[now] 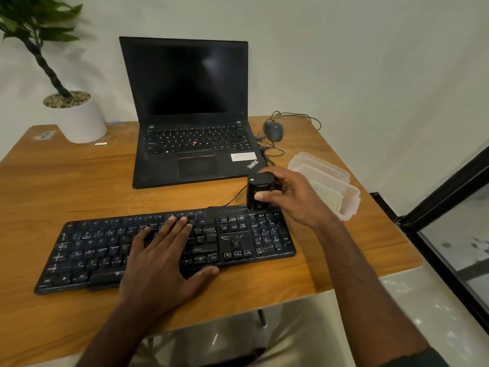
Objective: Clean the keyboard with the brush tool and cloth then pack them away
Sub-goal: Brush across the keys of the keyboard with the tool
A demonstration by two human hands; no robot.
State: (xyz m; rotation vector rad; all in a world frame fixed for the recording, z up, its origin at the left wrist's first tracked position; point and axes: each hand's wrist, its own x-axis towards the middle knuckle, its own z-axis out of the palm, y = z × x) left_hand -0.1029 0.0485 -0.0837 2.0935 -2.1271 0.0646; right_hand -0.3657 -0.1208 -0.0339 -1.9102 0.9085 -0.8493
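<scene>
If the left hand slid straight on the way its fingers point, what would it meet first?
The left hand lies flat on the keyboard, fingers pointing away toward the laptop. Past the keyboard's far edge, the laptop's front edge probably comes first.

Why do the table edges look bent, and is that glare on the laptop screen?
Head view: the wide-angle lens bows the table edges; a faint light patch reflects on the dark laptop screen; the keyboard legends look soft.
</scene>
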